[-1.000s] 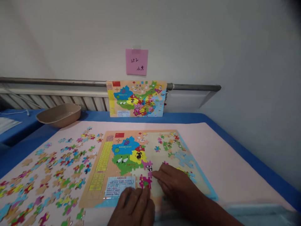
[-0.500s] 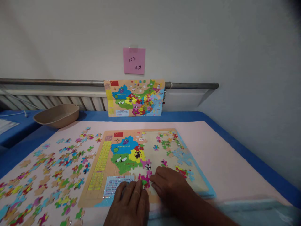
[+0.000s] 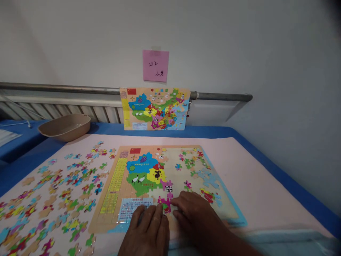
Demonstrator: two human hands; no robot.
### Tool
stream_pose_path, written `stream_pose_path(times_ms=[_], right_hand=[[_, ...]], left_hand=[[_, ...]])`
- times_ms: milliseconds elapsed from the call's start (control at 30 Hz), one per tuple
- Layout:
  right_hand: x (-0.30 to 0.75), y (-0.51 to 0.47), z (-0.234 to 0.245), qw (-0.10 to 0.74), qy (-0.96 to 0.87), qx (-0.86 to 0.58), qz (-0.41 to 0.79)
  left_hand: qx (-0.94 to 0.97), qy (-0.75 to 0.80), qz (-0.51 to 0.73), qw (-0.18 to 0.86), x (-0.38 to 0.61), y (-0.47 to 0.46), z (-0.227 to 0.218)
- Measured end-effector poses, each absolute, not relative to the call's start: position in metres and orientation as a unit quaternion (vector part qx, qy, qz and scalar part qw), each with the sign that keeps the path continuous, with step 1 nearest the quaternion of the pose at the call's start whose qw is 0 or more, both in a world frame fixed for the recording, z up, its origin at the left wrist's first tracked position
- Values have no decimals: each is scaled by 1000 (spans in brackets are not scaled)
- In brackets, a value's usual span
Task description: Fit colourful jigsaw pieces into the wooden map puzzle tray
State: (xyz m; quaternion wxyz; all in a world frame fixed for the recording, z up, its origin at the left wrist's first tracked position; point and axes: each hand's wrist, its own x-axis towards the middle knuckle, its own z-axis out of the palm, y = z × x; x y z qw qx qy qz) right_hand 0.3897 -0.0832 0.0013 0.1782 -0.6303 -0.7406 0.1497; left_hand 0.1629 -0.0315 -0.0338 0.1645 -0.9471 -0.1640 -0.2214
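Observation:
A partly filled jigsaw puzzle of a map lies in its tray point(image 3: 173, 170). My left hand point(image 3: 147, 229) rests flat on the lower part, fingers stretched, over the blue-and-white text block's right end. Magenta pieces with a green-and-red melon picture point(image 3: 165, 207) sit just beyond its fingertips. My right hand point(image 3: 195, 213) is at their right side, fingers curled, with the index fingertip touching the magenta edge. Its thumb lies just below; whether anything is between them is hidden. Above is the panda piece point(image 3: 169, 188), with a loose magenta piece point(image 3: 188, 184) to its right.
Many loose puzzle pieces point(image 3: 65, 193) are spread over the pink table cover point(image 3: 261, 177) on the left. More loose pieces point(image 3: 209, 176) lie inside the tray's right half. A reference map picture point(image 3: 156, 110) leans at the back, near a brown basin point(image 3: 66, 128).
The right hand's index fingertip and thumb have moved slightly apart at the magenta pieces. The left hand stays in place. The whole view has shifted a little.

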Motion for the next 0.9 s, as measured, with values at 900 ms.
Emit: stream_pose_path(times_ms=[900], right_hand=[[392,-86,5,165,-708,-661,188]], left_hand=[[-952,-169,-213,139,171,-30,-33]])
